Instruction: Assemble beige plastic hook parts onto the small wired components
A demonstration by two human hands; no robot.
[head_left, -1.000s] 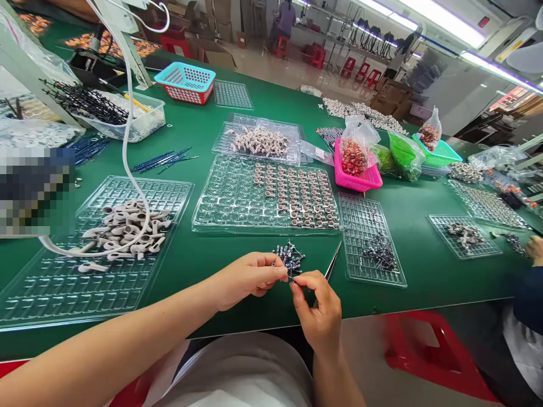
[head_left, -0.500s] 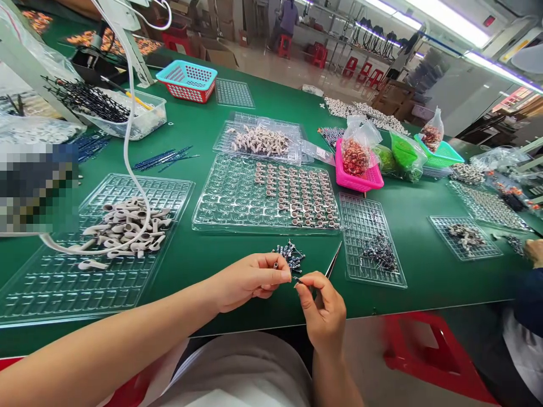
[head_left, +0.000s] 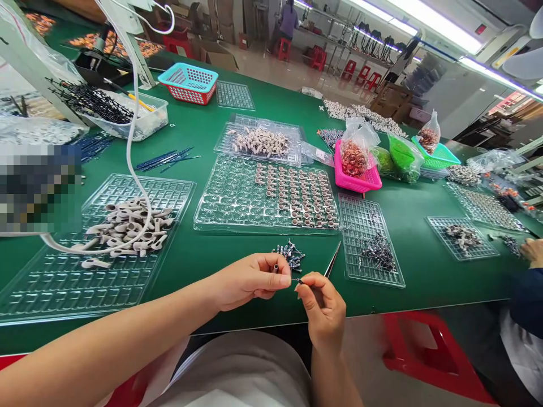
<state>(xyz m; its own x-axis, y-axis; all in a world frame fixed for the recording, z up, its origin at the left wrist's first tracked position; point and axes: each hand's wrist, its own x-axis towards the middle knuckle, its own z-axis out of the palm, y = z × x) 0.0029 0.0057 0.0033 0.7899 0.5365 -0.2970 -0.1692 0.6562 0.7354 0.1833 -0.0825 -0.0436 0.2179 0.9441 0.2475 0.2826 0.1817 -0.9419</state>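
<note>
My left hand is closed in a pinch on a small grey earbud shell, whose tube-like end sticks up between the fingers. Facing it, my right hand pinches a tiny dark component with a thin lead, close to the left fingertips. Metal tweezers rest in the right hand, their points angled up and away. Just beyond both hands lies a pile of small blue-black components. Behind that pile, a clear moulded tray holds rows of grey shells on its right side.
Loose grey shells lie on a clear tray at left, crossed by a white cable. To the right are a tray of dark components and a pink basket. A co-worker's hand is at the far right.
My hands stay nearly in place, with the right fingertips shifted slightly and the dark component still held near the left hand. The view has moved a little.
</note>
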